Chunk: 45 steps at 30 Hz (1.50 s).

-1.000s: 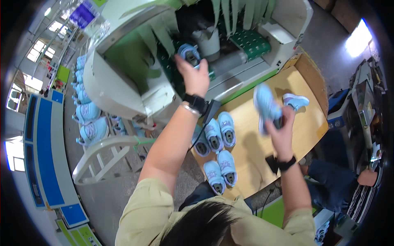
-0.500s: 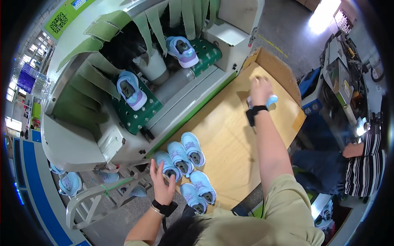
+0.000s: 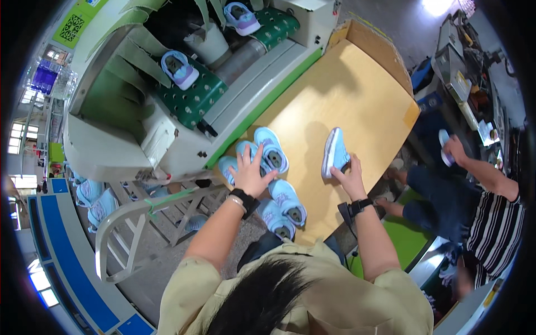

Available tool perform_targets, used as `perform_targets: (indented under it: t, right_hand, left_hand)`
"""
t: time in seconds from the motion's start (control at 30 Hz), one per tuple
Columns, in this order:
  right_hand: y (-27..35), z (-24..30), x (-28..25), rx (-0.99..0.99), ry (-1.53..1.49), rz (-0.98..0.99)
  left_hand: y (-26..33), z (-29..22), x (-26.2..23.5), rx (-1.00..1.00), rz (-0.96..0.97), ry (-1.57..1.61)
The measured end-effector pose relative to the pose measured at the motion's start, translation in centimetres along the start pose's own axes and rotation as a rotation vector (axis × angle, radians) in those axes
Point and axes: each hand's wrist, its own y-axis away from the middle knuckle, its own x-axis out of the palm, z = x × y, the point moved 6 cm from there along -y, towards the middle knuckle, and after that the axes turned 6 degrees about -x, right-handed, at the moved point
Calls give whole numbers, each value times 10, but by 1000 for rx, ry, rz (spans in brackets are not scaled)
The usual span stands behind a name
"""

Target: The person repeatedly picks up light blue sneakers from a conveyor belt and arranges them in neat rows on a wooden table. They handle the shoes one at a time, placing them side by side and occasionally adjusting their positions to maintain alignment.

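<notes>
Surface: tan wooden table beside green conveyor machine.
Left hand: fingers spread flat over paired blue shoes.
Right hand: grasping single blue shoe, tilted on table.

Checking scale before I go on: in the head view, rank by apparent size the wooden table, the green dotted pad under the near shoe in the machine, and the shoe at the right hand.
1. wooden table
2. green dotted pad
3. light blue shoe touched by the right hand
</notes>
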Motion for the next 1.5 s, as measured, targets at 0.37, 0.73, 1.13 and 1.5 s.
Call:
perform_targets:
  t: [0.37, 0.73, 1.13, 1.5]
  right_hand:
    - [17, 84, 42, 33, -229, 136]
    - [40, 120, 14, 204, -91, 717]
    - [-290, -20, -95, -83, 447, -238]
    - [-186, 72, -90, -243, 21, 318]
  left_hand:
    - [-5, 9, 7, 39, 55, -2]
    - [-4, 10, 5, 27, 63, 14]
    - [-3, 2, 1, 5, 67, 3]
    - [-1, 8, 9, -20, 67, -31]
